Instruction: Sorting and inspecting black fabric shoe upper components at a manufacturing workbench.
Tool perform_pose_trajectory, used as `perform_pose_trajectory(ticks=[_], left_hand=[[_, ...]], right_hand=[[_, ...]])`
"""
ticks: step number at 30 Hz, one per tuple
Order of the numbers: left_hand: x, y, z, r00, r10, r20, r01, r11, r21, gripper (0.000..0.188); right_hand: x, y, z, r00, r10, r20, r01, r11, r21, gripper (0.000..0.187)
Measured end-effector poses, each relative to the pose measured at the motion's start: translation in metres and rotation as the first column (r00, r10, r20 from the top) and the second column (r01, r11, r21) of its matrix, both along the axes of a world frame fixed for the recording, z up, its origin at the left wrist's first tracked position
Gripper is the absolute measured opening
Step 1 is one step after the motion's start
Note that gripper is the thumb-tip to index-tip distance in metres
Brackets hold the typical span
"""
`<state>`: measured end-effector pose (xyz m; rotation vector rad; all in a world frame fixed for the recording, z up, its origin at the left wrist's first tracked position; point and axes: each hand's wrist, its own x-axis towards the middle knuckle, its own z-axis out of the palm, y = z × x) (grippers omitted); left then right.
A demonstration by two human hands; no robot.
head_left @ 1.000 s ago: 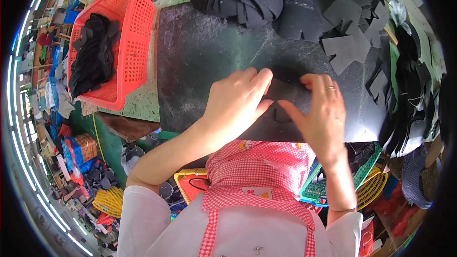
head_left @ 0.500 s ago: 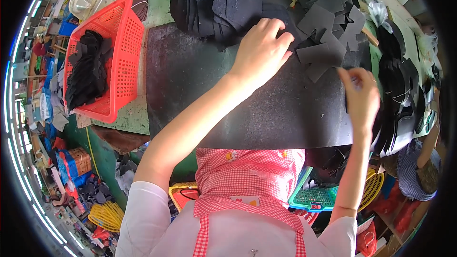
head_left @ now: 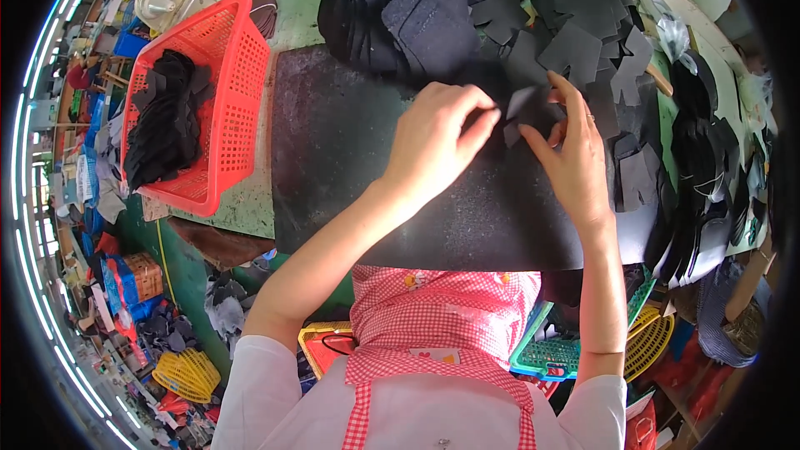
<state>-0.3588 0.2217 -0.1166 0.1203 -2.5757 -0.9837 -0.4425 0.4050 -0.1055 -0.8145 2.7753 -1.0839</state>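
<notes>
The left hand [head_left: 440,135] has its fingers nearly closed, grip unclear to me, beside the flat dark-grey sheet piece [head_left: 533,110] right of upper centre; the right hand's [head_left: 575,150] parted fingers seem to hold it; I judge it's being handled, calling next for steady fingertips

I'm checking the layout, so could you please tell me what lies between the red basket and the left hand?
In the head view, from basket to left hand: a strip of green table, then black mat.
</notes>
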Motion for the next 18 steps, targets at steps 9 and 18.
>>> perform_pose_trajectory(ticks=[9,18], left_hand=[[0.008,-0.010,-0.008,0.988,0.068,-0.141,-0.006,0.915,0.402,0.010],[0.090,-0.006,0.008,0.979,-0.187,-0.076,0.183,0.981,-0.067,0.030]], right_hand=[[-0.008,-0.001,0.012,0.788,0.315,0.529,0.047,0.826,-0.562,0.027],[-0.013,-0.002,-0.001,0.803,0.195,0.564,0.150,0.849,-0.507,0.024]])
